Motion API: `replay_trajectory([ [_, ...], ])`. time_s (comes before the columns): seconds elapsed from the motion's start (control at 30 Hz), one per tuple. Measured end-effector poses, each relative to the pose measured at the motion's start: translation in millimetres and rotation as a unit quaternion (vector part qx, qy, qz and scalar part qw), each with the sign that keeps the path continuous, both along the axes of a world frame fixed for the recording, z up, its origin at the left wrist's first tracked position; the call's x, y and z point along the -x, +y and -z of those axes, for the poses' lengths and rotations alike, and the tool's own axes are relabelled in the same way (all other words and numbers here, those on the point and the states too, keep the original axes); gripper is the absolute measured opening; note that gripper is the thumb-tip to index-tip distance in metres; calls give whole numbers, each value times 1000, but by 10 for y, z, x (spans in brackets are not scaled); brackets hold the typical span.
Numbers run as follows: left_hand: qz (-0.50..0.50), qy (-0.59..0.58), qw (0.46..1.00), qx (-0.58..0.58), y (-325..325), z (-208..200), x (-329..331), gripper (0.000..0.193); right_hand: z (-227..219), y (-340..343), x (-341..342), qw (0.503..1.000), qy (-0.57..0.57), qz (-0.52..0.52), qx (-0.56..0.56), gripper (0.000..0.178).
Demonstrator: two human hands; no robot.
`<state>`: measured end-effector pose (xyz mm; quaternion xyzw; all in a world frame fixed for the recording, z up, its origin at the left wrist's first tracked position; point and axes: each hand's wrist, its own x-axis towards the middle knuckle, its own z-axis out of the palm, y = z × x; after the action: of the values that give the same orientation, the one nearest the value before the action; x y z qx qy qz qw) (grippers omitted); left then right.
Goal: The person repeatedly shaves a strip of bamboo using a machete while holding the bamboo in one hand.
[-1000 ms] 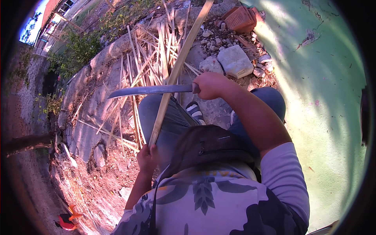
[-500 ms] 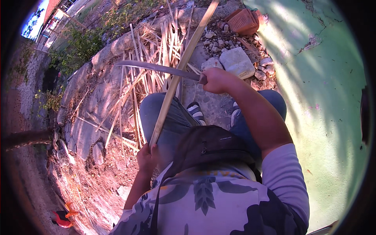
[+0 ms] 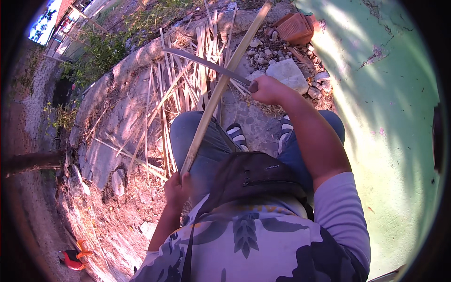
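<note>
My left hand (image 3: 176,187) is closed round the near end of a long pale bamboo strip (image 3: 206,116). The strip slants up and away to the right, passing over my left thigh. In my right hand (image 3: 268,90) is the handle of a machete (image 3: 199,61), its long grey blade pointing left and away. The blade crosses the strip beyond my knees; whether its edge bites into the strip I cannot tell. The fingers of my right hand wrap the handle and hide most of it.
Several thin split strips (image 3: 203,47) lie piled beyond my left knee. A pale stone block (image 3: 287,75), rubble and a broken orange terracotta piece (image 3: 295,28) are at the far right. A green wall-like surface (image 3: 376,117) runs along my right, and a rough stone edge (image 3: 136,58) along the left.
My right hand has moved slightly right and nearer, and the machete's tip has swung right, so the blade slants more across the strip. My left hand stays about where it was.
</note>
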<state>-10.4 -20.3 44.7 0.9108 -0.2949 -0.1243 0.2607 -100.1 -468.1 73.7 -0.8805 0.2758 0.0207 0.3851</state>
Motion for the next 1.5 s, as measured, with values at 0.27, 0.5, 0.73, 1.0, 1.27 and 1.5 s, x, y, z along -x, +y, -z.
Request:
replay_trajectory([
  [0.27, -15, 8, 999, 43, 3, 34, 14, 45, -417, 622, -106, 965, 70, -216, 133, 27],
  [0.5, -19, 14, 999, -22, -10, -6, 10, 45, -165, 65, -65, 995, 89, -50, 16, 32],
  [0.73, -25, 42, 999, 9, 21, 29, 32, 44, -217, 377, -39, 995, 38, -89, 37, 28],
  [1.0, -27, 57, 997, 33, -62, 18, 45, 41, -212, 163, -22, 984, 30, -143, 102, 26],
  [1.27, -7, -37, 999, -12, 58, 48, 22, 36, -504, 197, -12, 987, 15, 13, 159, 20],
  [1.5, 13, 22, 999, -47, 27, -117, 107, 53, -517, 264, 178, 979, -119, 5, 165, 21],
])
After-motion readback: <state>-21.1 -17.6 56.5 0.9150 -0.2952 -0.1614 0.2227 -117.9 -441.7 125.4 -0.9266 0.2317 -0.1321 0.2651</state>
